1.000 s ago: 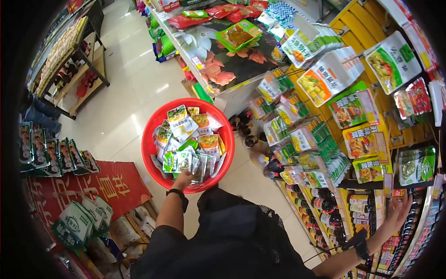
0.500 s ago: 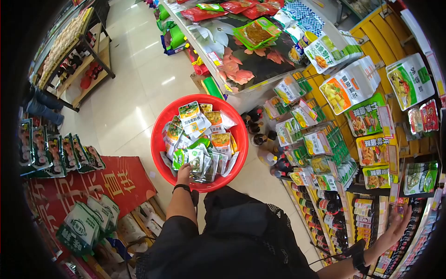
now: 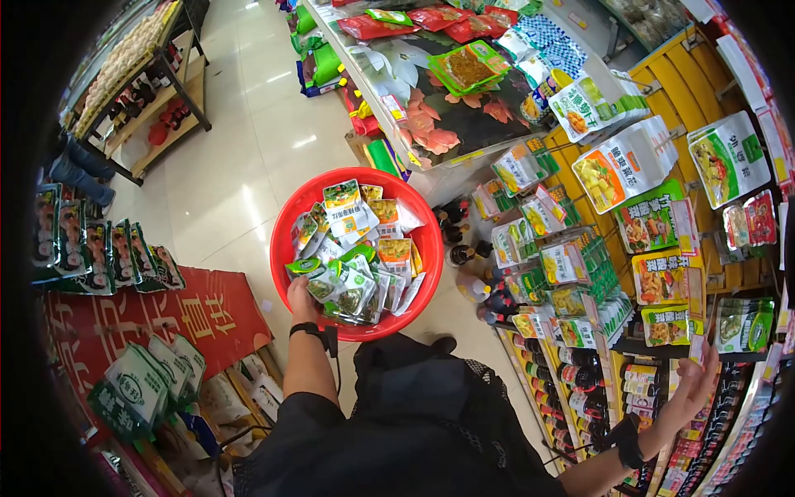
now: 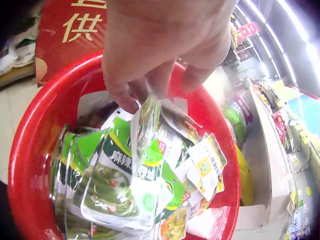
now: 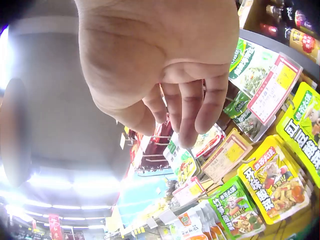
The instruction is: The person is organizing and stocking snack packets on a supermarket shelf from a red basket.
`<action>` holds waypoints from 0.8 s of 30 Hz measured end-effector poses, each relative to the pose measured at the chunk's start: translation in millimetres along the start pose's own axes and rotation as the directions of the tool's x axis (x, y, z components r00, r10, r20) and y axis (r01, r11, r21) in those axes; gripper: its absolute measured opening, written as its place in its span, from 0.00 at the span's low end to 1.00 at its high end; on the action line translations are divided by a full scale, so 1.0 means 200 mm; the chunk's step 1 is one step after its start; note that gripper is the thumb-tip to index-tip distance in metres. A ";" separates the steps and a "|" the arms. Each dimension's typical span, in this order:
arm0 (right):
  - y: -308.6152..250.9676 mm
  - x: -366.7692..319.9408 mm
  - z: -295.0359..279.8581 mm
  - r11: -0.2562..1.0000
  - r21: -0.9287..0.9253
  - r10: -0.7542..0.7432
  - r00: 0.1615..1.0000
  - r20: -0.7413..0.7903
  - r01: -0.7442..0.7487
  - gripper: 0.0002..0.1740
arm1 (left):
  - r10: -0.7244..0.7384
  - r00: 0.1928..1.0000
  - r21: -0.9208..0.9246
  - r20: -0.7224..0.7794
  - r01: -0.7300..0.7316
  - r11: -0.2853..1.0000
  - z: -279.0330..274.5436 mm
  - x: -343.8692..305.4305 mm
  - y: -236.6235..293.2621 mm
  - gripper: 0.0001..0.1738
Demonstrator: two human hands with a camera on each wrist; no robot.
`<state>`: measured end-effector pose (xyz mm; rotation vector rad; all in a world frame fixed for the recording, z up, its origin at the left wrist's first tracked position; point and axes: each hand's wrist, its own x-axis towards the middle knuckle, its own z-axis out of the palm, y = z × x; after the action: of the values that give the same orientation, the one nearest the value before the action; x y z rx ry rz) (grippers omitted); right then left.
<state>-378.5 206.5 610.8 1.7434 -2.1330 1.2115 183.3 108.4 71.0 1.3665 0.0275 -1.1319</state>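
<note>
A red plastic basin [image 3: 286, 306] on the floor is heaped with food packets. My left hand [image 3: 300, 300] reaches over its near left rim. In the left wrist view that left hand [image 4: 167, 45] pinches the top of a clear and green food packet [image 4: 148, 127], seen almost edge-on. Beside it lie green and white packets [image 4: 112, 195] picturing green vegetables, and white packets [image 4: 206, 165] with orange print. Far to the right, my right hand [image 3: 691, 391] is raised beside the shelf; its relaxed fingers [image 5: 191, 107] hold nothing, near hanging packets [image 5: 275, 185].
On the right a yellow rack [image 3: 662, 91] carries hanging packets, with rows of sauce bottles [image 3: 584, 381] below. A flowered display table [image 3: 472, 124] stands ahead. A red sign board [image 3: 207, 315] and green packets [image 3: 137, 385] are at the left, an egg stand [image 3: 124, 74] further off.
My left hand has shifted left across the packets to the basin's left side, and a green and white packet there has moved with it. The right hand stays by the shelf.
</note>
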 end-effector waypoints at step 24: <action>0.00 -0.07 0.56 0.971 0.229 -0.078 0.825 0.559 -0.064 0.38 | 0.011 0.508 0.221 0.862 -0.394 0.892 1.12 -0.97 0.30 0.16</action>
<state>-331.5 145.7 528.4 2.4769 -2.3398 1.0768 -6.6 44.2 297.0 0.9602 -1.1318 -1.5419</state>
